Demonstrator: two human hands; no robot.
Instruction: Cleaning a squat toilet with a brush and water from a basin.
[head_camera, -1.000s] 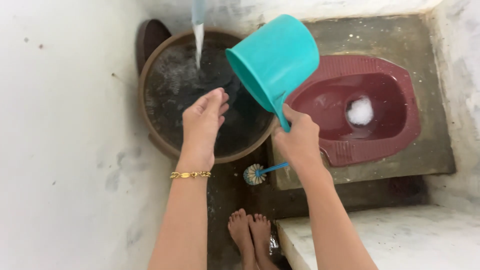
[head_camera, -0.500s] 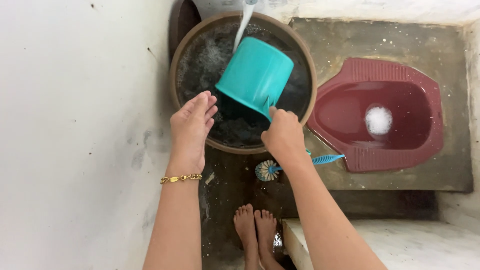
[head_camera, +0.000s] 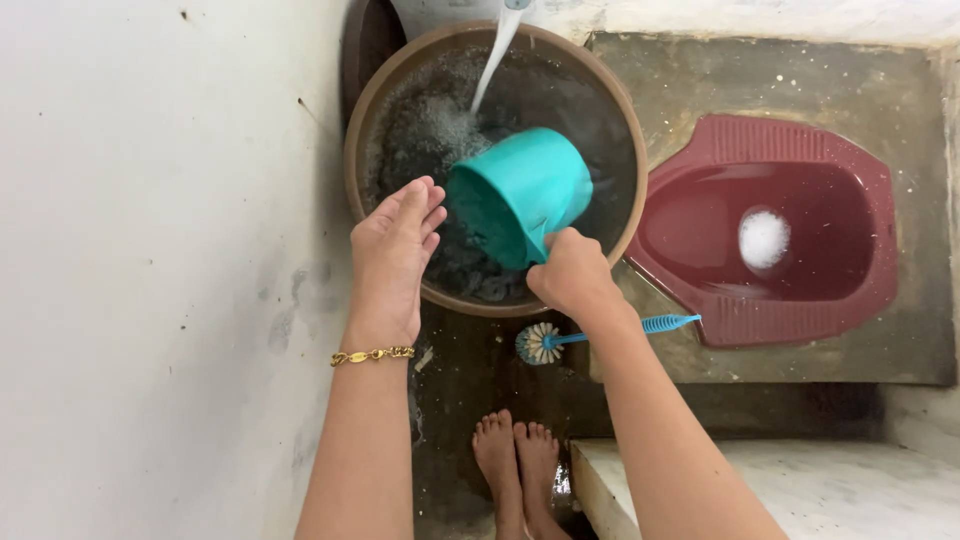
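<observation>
My right hand (head_camera: 570, 275) grips the handle of a teal plastic dipper (head_camera: 520, 195), tilted on its side over a round brown water basin (head_camera: 385, 85). The dipper's mouth faces left toward my left hand (head_camera: 392, 250), which hovers flat and open at the basin's near rim, fingers together, a gold bracelet on its wrist. A stream of water (head_camera: 492, 55) falls from a tap at the top into the dark water just behind the dipper.
A dark red squat toilet pan (head_camera: 780, 170) with white foam in its hole sits in a concrete step at right. A blue toilet brush (head_camera: 545, 342) lies on the wet floor below the basin. My bare feet (head_camera: 520, 460) stand near a pale ledge (head_camera: 800, 490). White wall at left.
The dipper swung from above the toilet pan over to the basin, then dropped lower and tipped onto its side. My left hand stayed by the basin rim.
</observation>
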